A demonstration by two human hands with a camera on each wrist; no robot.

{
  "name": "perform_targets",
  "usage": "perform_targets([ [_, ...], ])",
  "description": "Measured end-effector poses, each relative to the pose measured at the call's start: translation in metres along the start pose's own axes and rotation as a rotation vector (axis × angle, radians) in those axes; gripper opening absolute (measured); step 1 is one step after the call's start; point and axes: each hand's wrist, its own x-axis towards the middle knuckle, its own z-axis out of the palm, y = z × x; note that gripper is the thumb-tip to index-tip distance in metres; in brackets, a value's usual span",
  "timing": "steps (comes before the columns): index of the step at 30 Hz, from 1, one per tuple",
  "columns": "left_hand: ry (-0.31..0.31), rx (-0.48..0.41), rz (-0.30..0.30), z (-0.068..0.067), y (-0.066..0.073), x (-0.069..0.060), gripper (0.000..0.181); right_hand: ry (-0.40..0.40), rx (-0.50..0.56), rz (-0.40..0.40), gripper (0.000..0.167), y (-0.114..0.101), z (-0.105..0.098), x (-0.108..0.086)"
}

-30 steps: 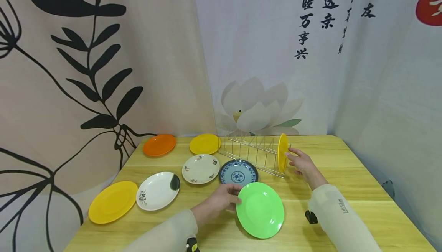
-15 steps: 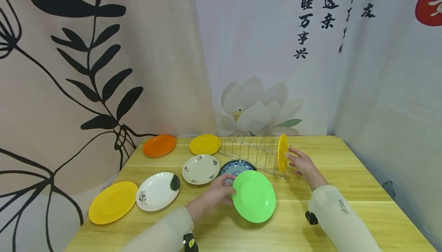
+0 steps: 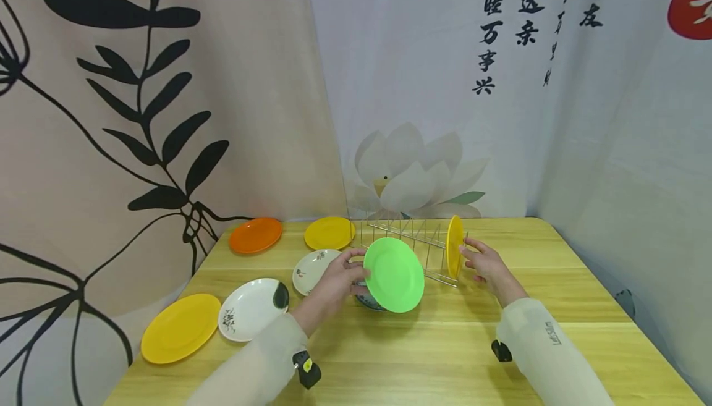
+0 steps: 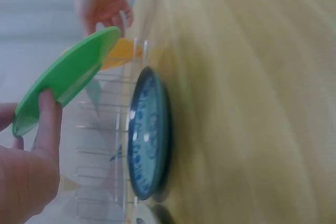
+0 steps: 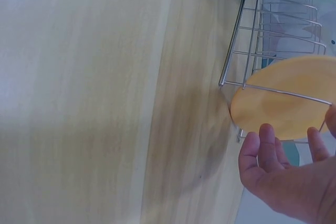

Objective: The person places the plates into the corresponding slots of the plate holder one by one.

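Note:
My left hand (image 3: 334, 285) pinches the left rim of a green plate (image 3: 395, 275), held tilted above the table in front of a wire rack (image 3: 442, 279). Under it, the blue patterned plate (image 3: 368, 302) is mostly covered; the left wrist view shows that blue plate (image 4: 148, 135) whole, beside the rack. A yellow plate (image 3: 454, 246) stands upright in the rack's right end. Against that end rests my right hand (image 3: 491, 267), fingers spread and slightly bent, as the right wrist view also shows; the hand (image 5: 294, 182) is by the yellow plate (image 5: 286, 100) and end wire.
On the wooden table (image 3: 389, 369) lie an orange plate (image 3: 256, 235) and a yellow plate (image 3: 329, 233) at the back, a small white plate (image 3: 310, 269) partly behind my left hand, a white plate with a dark patch (image 3: 250, 310), and a large yellow plate (image 3: 180, 329) at left.
My left hand has lifted the green plate and carried it back and slightly left, over the blue plate toward the rack. My right hand has stayed at the rack's right end.

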Motion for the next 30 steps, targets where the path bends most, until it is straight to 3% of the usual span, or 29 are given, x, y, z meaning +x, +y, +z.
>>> perform_targets([
  [7, 0.071, -0.026, 0.045, 0.004, 0.017, 0.016, 0.048, 0.016, 0.002, 0.005, 0.062, 0.001, -0.001, 0.001],
  [20, 0.146, -0.025, 0.137, 0.021, 0.044, 0.047, 0.046, 0.021, -0.007, -0.022, 0.06, -0.003, 0.001, -0.002],
  [30, 0.192, -0.045, 0.175, 0.04, 0.055, 0.07, 0.045, 0.026, -0.013, -0.02, 0.06, -0.003, 0.002, -0.002],
])
